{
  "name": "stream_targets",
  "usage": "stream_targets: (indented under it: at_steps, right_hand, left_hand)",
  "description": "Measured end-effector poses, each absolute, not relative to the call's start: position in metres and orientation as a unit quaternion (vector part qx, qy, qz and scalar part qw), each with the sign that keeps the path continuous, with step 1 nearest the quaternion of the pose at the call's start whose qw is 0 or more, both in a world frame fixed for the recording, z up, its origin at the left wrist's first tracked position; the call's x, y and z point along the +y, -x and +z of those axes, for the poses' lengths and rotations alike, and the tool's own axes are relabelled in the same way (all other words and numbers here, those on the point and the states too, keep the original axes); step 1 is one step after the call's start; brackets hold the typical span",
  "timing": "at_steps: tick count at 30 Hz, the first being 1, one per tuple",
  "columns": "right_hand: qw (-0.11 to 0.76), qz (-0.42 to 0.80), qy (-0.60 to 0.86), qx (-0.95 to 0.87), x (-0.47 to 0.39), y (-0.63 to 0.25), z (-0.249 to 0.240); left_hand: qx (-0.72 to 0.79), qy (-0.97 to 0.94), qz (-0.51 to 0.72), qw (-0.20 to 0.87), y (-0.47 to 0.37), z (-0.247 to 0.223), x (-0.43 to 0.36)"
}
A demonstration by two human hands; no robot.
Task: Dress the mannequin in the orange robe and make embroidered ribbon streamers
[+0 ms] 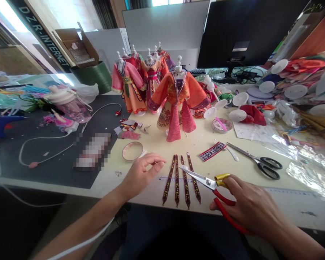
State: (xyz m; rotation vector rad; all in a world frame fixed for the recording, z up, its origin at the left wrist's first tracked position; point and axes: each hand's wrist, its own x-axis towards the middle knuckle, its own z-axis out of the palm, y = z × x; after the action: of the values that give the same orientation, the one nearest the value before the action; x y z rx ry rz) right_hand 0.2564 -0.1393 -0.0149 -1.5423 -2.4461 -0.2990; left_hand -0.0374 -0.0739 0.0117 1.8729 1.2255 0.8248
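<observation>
My right hand [243,198] grips a pair of scissors [196,177] with red and yellow handles. Its blades are slightly parted and point left, over the upper part of the embroidered ribbon strips [177,180]. Several of these dark strips, patterned in green and red, lie side by side with pointed lower ends toward me. To their left hovers my left hand [143,171], thumb and forefinger brought together at the tips; anything between them is too small to make out. Behind the strips stands a small dress form in an orange and pink robe [178,90].
Black-handled scissors [268,164] and a patterned band piece [212,151] lie on the right. A tape roll [132,151] and a blurred flat object [93,151] are on the left. A ruler [289,191] runs along the front edge. More dressed forms [130,83] and a monitor [249,32] stand behind.
</observation>
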Motion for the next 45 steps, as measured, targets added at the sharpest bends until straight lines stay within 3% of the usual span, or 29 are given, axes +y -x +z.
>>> stream_targets:
  at_steps: [6,16,21,31,45]
  right_hand:
    - [0.111,-0.092,0.504,-0.852,-0.141,-0.254,-0.014]
    - [0.107,-0.095,0.487,-0.862,-0.142,-0.250,-0.009]
    - [0.098,-0.095,0.480,-0.866,-0.142,-0.250,-0.009]
    - [0.086,-0.094,0.472,-0.872,-0.141,-0.248,-0.008]
    - [0.090,-0.069,0.482,-0.869,-0.141,-0.249,-0.012]
  left_hand:
    - [0.449,-0.636,0.264,0.569,0.016,0.018,-0.085]
    - [0.419,-0.577,0.262,0.650,0.010,0.016,-0.088]
    - [0.423,-0.568,0.256,0.658,0.008,0.015,-0.090]
    - [0.442,-0.641,0.259,0.572,0.005,0.015,-0.090]
    - [0.443,-0.568,0.279,0.635,0.004,0.005,-0.089]
